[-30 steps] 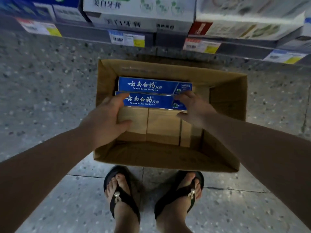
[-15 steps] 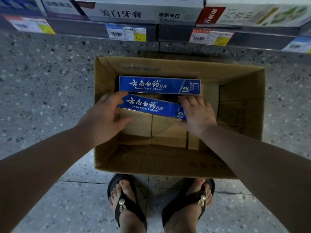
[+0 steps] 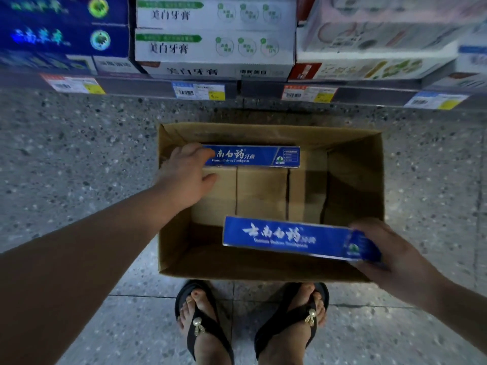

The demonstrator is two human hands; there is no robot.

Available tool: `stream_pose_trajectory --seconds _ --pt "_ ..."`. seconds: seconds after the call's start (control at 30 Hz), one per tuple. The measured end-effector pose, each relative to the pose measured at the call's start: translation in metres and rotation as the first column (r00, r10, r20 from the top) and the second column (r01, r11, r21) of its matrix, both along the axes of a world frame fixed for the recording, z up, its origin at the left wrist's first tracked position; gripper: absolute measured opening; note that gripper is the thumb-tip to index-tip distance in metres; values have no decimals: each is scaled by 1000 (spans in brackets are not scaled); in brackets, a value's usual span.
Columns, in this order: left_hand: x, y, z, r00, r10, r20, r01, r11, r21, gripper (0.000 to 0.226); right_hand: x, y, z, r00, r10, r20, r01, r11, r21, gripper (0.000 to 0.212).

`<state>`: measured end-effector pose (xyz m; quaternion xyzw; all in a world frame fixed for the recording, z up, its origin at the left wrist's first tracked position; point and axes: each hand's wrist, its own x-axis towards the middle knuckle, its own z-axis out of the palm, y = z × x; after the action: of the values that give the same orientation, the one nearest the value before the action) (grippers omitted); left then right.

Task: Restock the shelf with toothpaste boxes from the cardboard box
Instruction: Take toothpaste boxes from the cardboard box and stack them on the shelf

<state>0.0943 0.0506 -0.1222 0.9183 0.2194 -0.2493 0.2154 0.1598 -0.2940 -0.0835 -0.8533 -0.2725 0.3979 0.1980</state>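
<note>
toothpaste boxes: 2 blue ones in view. held toothpaste box (image 3: 295, 237), blue w/ white chinese lettering, is lifted above the near part of the cardboard box (image 3: 174, 259), lying roughly horizontal, slightly blurred. right hand (image 3: 379, 248) grips its right end, fingers wrapped over the end, thumb side toward the camera. second toothpaste box (image 3: 258, 156), same blue design w/ "yunnan baiyao toothpaste" print, lies flat inside the cardboard box near the far wall, on top of plain brown inner cartons (image 3: 261, 196). left hand (image 3: 184, 175) is inside the cardboard box w/ fingers on the left end of that box, thumb spread below it; can't tell if it's gripping or only touching. cardboard box is open-topped, on speckled floor (image 3: 66, 159), just in front of the person's feet in black sandals (image 3: 205, 327). shelf edge (image 3: 131, 85) runs across the top w/ price tags (image 3: 197, 90). above it stacked stock: blue boxes (image 3: 66, 30) at left, white boxes w/ green marks (image 3: 210, 35) at centre, pale boxes at right, blurred.
</note>
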Motion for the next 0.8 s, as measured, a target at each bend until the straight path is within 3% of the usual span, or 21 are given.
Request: stream_pose_trajectory --seconds 0.07,0.2,0.33,0.4,0.53,0.73,0.8 --pt "10 -1 -8 994 -90 -67 92 995 31 66 -7 -22 16 998 -64 -12 64 998 3 74" --pt "24 2 -39 978 -111 -175 124 990 66 85 -16 -35 23 983 -178 38 175 981 82 49" --pt "23 3 -71 962 -196 -192 244 930 273 85 -22 -27 9 969 -229 93 218 970 111 50" --pt "19 0 -82 962 -187 -198 241 924 296 78 -23 -25 -1 961 -259 94 248 962 110 66" --pt "8 -4 -80 989 -76 -129 96 984 150 61 -14 -16 -6 934 -344 96 327 933 152 84" --pt "-37 -16 10 997 55 53 -56 998 4 62 -9 -6 57 891 -435 130 404 890 210 63" --pt "-55 -16 53 993 90 82 -87 996 -37 62 -9 -3 92 893 -434 118 406 891 203 65"
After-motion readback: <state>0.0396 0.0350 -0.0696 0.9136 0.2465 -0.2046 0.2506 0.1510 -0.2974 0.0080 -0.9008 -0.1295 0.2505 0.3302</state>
